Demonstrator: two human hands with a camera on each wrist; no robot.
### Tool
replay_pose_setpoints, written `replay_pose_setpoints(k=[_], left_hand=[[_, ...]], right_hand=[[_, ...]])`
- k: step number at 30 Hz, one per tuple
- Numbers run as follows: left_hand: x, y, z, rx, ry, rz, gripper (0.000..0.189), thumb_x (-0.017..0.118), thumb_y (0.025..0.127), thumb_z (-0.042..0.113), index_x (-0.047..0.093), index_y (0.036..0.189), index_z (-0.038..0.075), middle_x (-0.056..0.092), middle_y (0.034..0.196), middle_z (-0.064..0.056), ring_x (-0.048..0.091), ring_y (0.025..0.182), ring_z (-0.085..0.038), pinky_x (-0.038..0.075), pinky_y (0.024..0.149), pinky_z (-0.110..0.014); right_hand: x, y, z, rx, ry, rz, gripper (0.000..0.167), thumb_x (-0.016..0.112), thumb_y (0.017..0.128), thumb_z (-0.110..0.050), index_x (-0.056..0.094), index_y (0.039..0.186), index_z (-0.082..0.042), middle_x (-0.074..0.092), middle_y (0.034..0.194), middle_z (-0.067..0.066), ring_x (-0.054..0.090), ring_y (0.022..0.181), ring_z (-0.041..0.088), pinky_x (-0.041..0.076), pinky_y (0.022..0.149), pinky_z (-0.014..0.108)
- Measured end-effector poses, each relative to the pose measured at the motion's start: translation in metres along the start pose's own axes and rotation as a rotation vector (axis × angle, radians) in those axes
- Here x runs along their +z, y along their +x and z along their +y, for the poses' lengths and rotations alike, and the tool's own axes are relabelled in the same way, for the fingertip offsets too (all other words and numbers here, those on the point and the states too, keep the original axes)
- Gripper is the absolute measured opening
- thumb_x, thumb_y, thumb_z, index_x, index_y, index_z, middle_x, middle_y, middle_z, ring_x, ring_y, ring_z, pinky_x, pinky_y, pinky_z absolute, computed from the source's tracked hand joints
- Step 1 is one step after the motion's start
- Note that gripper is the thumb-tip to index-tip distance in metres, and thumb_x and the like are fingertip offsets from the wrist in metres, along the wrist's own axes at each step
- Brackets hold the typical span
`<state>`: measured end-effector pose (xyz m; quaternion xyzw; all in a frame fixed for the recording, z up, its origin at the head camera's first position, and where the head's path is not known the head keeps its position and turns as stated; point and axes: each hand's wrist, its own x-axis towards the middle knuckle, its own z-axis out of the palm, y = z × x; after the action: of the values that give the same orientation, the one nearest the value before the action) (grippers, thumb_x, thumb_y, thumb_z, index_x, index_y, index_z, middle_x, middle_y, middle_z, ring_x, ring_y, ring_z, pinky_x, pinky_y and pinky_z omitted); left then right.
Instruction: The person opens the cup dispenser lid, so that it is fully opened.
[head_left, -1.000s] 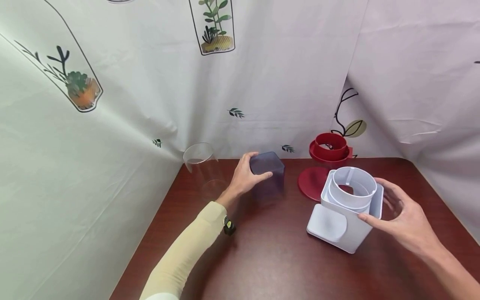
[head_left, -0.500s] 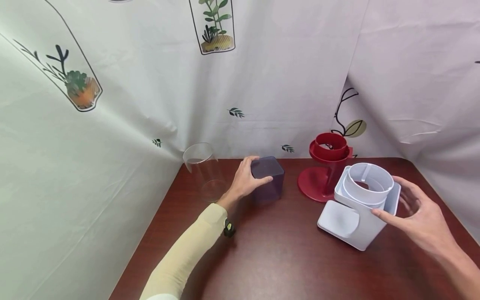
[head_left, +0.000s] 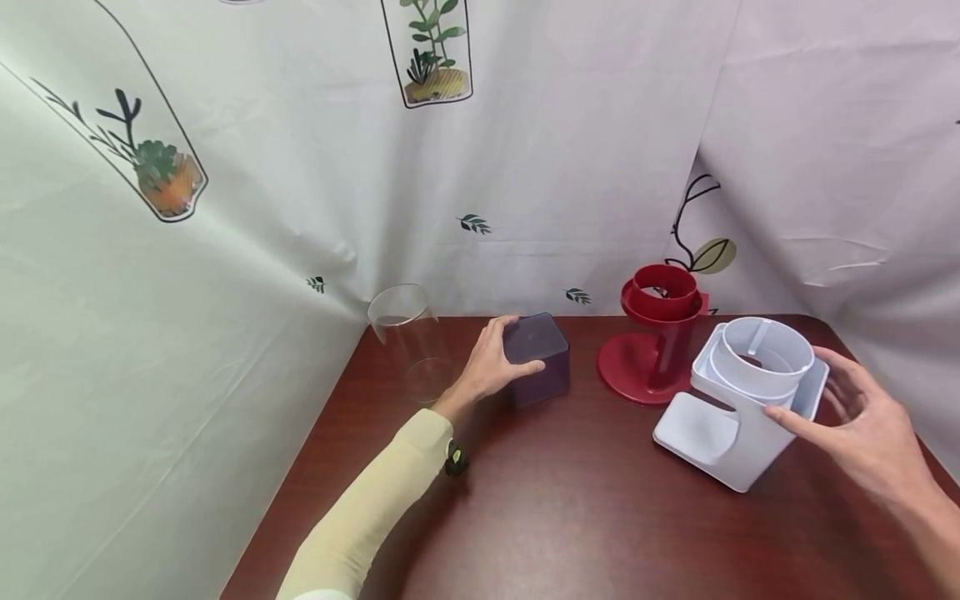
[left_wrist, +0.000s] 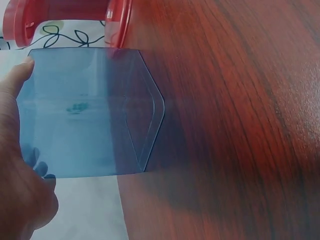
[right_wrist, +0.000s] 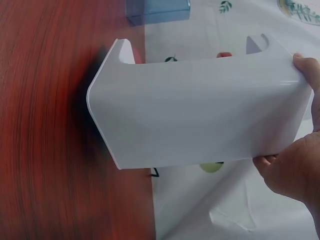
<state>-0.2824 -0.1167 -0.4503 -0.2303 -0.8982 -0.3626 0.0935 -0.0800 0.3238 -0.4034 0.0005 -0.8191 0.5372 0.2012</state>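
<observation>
My left hand grips a translucent blue-purple square container by its upper end, thumb on the near side, fingers at the far side. The left wrist view shows its see-through wall and lower end at or just above the table. On the right, my right hand holds a white plastic stand by its upper rim, thumb in front, fingers mostly hidden behind. The stand carries a round collar on top and a flat foot; in the right wrist view its smooth back shows.
A red stand with a round foot is at the back, between the container and the white stand. A clear cylinder stands at the back left. The dark red wooden table meets a printed curtain behind and at the sides.
My right hand has carried the white stand to the right and slightly back, away from the front of the red stand. The container has come down slightly and settled in my left hand.
</observation>
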Motion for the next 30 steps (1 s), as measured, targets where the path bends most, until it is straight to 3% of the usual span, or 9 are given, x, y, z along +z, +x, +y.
replay_pose_setpoints(k=[6, 11, 19, 30], left_hand=[[-0.004, -0.001, 0.001, -0.004, -0.015, -0.016, 0.102, 0.092, 0.079, 0.051, 0.042, 0.158, 0.010, 0.050, 0.152, -0.007, 0.049, 0.133, -0.024, 0.044, 0.111, -0.044], [-0.013, -0.005, 0.004, -0.003, -0.093, 0.012, 0.098, 0.091, 0.081, 0.048, 0.044, 0.158, 0.011, 0.051, 0.153, -0.007, 0.048, 0.136, -0.024, 0.042, 0.114, -0.046], [-0.026, -0.014, 0.009, -0.025, -0.180, 0.069, 0.094, 0.089, 0.083, 0.048, 0.044, 0.159, 0.015, 0.049, 0.159, -0.002, 0.044, 0.148, -0.031, 0.038, 0.118, -0.053], [-0.041, -0.037, 0.028, 0.050, -0.265, 0.055, 0.088, 0.087, 0.088, 0.039, 0.044, 0.161, 0.020, 0.050, 0.159, 0.010, 0.042, 0.149, -0.014, 0.033, 0.122, -0.053]], right_hand=[[-0.007, 0.006, 0.007, 0.037, 0.009, 0.004, 0.087, 0.082, 0.088, 0.006, 0.045, 0.157, -0.034, 0.052, 0.143, -0.024, 0.050, 0.124, -0.018, 0.038, 0.099, 0.001], [-0.012, 0.011, 0.012, 0.057, 0.013, 0.009, 0.085, 0.081, 0.089, 0.004, 0.045, 0.154, -0.036, 0.053, 0.140, -0.025, 0.053, 0.113, -0.021, 0.041, 0.090, 0.000], [-0.016, 0.018, 0.018, 0.091, -0.041, 0.014, 0.093, 0.083, 0.091, -0.003, 0.034, 0.166, -0.027, 0.051, 0.143, -0.024, 0.051, 0.110, -0.023, 0.040, 0.088, -0.001], [-0.021, 0.031, 0.032, 0.111, -0.022, 0.049, 0.090, 0.081, 0.092, -0.003, 0.033, 0.166, -0.022, 0.048, 0.148, -0.021, 0.051, 0.110, -0.023, 0.040, 0.088, -0.002]])
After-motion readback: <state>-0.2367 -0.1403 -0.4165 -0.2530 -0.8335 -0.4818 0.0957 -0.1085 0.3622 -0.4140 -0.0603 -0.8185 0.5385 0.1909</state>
